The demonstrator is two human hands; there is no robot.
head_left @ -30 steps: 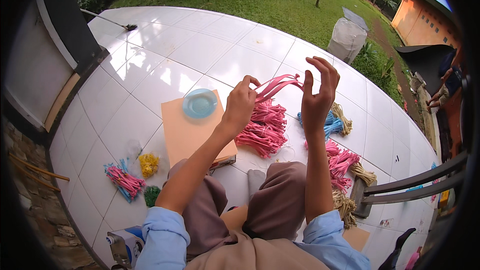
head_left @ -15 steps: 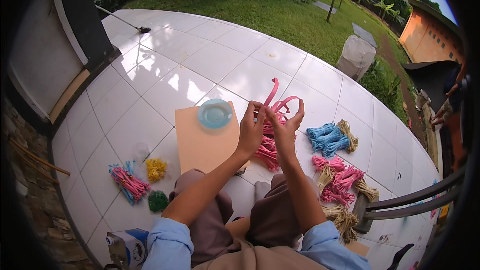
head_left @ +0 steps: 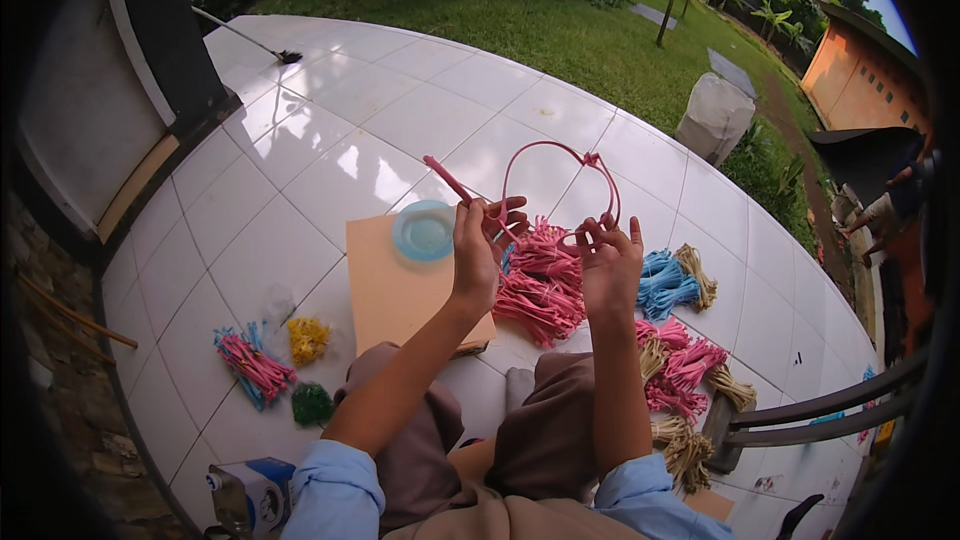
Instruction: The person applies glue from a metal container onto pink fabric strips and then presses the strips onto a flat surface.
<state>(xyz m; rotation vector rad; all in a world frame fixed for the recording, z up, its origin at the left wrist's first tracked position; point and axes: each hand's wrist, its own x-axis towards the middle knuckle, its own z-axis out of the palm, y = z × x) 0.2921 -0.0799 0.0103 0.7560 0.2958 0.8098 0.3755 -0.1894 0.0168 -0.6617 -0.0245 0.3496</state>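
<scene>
Pink band loop, pinched by left grip and right grip, container bearing blue-and-white printed label.

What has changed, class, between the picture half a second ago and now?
The left hand has moved left and the right hand right, drawing apart; the pink strip they hold now spreads into a wide loop. The blue dish, peach sheet and pink bundle stayed put.

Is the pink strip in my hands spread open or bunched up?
Spread open: the pink strip arches in a loop between left hand and right hand.
</scene>
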